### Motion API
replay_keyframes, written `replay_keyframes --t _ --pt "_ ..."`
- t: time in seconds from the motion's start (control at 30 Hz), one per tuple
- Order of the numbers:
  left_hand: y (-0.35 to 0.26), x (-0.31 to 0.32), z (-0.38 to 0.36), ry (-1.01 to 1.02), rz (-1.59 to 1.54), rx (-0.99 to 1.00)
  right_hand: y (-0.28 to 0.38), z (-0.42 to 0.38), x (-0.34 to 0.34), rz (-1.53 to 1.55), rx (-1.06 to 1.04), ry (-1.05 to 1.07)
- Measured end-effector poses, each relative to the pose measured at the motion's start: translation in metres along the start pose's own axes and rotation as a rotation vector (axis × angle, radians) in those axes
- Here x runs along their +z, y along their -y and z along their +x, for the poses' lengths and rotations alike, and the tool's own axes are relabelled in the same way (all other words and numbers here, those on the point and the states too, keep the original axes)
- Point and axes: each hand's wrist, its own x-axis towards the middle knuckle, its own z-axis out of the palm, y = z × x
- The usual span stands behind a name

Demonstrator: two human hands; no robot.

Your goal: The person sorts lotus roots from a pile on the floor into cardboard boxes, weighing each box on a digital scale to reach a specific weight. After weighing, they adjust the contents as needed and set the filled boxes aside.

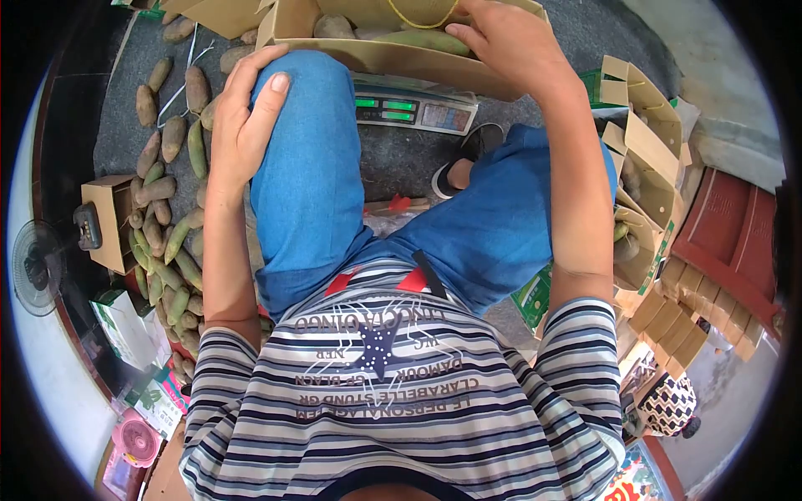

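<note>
My left hand point(246, 125) rests on my left knee, its thumb and fingers spread and holding nothing. In front of my knees a cardboard box point(384, 58) sits on a digital scale point(413, 108) with lit green displays. Inside the box lie a long green vegetable point(426, 40) and a brown tuber-like one point(334, 27). My right hand point(510, 42) reaches over the box's right end, thumb and index finger apart. A yellow cord handle point(422, 23) loops over the opening and runs up to the index finger. The other fingertips are hidden.
Many brown and green vegetables point(167, 242) are heaped on the floor at left, beside a small carton point(109, 221). Open cardboard boxes point(643, 159) line the right side. A fan point(40, 267) stands far left, and another person point(664, 405) is at the lower right.
</note>
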Motion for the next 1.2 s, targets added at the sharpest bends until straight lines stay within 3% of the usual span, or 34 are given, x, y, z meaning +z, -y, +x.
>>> replay_keyframes --t 0.13,0.43,0.63,0.83,0.93,1.13,1.2 --pt "0.0 0.0 0.0 0.002 -0.002 0.004 -0.001 0.002 0.0 0.009 0.011 0.074" --pt "0.001 0.002 0.0 -0.001 -0.041 0.006 0.0 0.001 -0.003 0.06 0.015 0.013" --pt "0.0 0.002 0.0 -0.004 -0.038 0.004 0.009 -0.002 -0.008 0.043 0.043 -0.173" --pt "0.005 -0.001 -0.001 -0.019 -0.028 0.027 -0.009 0.001 0.021 -0.041 -0.025 0.145" --pt "0.002 -0.001 -0.002 -0.018 -0.042 -0.006 -0.008 0.001 0.025 -0.024 -0.065 0.115" --pt "0.009 -0.002 -0.003 0.013 -0.022 0.031 -0.001 0.006 0.014 0.017 0.027 0.25" --pt "0.009 0.002 -0.007 -0.081 -0.009 -0.006 0.003 0.004 0.012 0.024 0.024 0.255"
